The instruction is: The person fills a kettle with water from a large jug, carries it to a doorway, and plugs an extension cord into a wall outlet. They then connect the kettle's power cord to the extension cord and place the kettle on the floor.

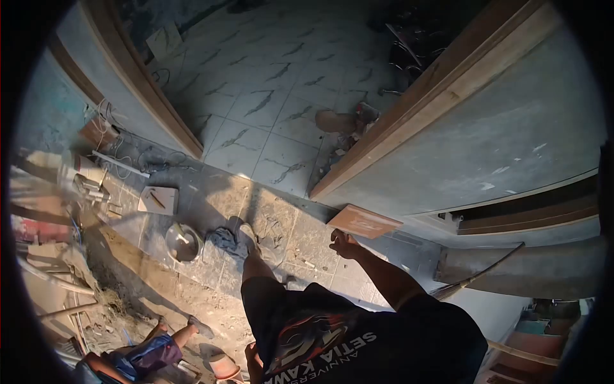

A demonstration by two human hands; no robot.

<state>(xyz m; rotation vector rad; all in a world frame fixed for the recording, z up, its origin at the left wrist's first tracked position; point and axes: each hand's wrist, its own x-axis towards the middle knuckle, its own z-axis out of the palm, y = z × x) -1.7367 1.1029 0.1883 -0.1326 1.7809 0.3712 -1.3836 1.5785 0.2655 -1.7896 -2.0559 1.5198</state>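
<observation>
Building site: loose tile [364, 221], mortar bowl [183, 242]

One head-worn camera looks steeply down from standing height through a fisheye lens, its edges masked black. The wearer's shirt [358, 345] and leg [256, 275] fill the lower centre, close to the lens; the right hand [345, 244] sits mid-frame, and the tiled floor [268, 96] beyond a wooden door frame [441, 89] lies farther off at the top.

Floor tiles [268, 96] at upper centre shone glossy white, loose tile [364, 222] at centre looked smooth matt terracotta, door frame [448, 83] was bare wood, right wall [511, 141] matt grey plaster, bowl [184, 242] dull metal, rag [222, 238] crumpled cloth, ground [300, 237] rough dusty cement.
</observation>
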